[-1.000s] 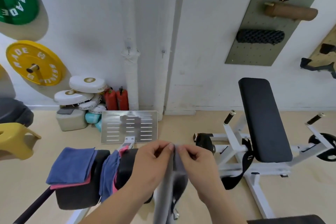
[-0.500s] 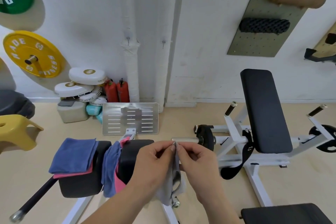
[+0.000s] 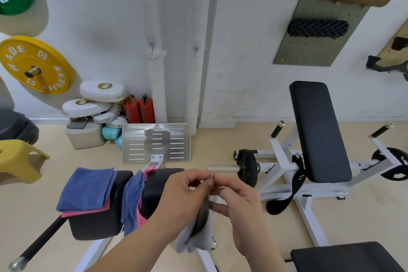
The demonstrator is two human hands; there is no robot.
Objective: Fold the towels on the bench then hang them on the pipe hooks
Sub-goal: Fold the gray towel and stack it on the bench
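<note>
- The left hand (image 3: 183, 196) and right hand (image 3: 239, 201) meet fingertip to fingertip, both pinching the top edge of a grey towel (image 3: 195, 235), which hangs doubled between the wrists at the bench's near right edge.
- On the bench (image 3: 97, 225), a folded blue towel (image 3: 86, 186) lies on a pink towel (image 3: 88, 211) at the left end.
- A second blue cloth (image 3: 130, 201) with pink beside it is draped over the gap between the pads.
- Against the far wall stand two white pipes (image 3: 157, 86), each with a small hook (image 3: 152, 46).
</note>
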